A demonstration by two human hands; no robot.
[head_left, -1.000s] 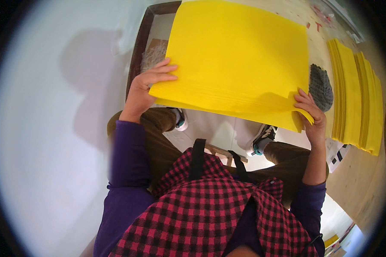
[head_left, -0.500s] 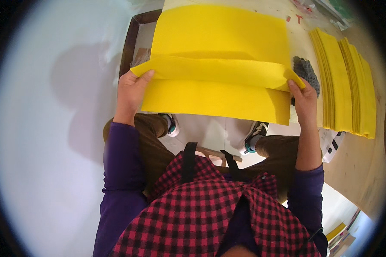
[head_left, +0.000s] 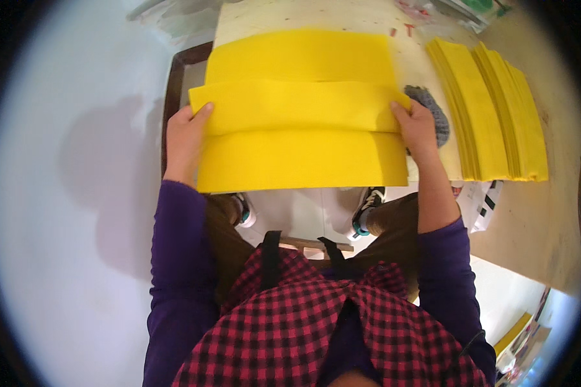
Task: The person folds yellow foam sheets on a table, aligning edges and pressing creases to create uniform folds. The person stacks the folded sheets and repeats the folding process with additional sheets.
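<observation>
A large yellow felt sheet (head_left: 300, 106) lies over the near edge of a pale worktable (head_left: 368, 16), its near part hanging past the edge. A fold runs across its middle like a raised band. My left hand (head_left: 186, 138) grips the left end of that fold, thumb on top. My right hand (head_left: 418, 129) pinches the right end of the same fold. Both purple-sleeved forearms reach up from the lower edge.
A thick stack of yellow sheets (head_left: 490, 109) sits to the right on the table. A grey knitted item (head_left: 432, 113) lies between it and the sheet. A dark-framed panel (head_left: 177, 84) stands at the left. Below are my shoes (head_left: 366, 209) and white floor.
The sheet came down from in front of me onto the table, and its near half has been folded over toward the far side. Both hands moved forward with the fold.
</observation>
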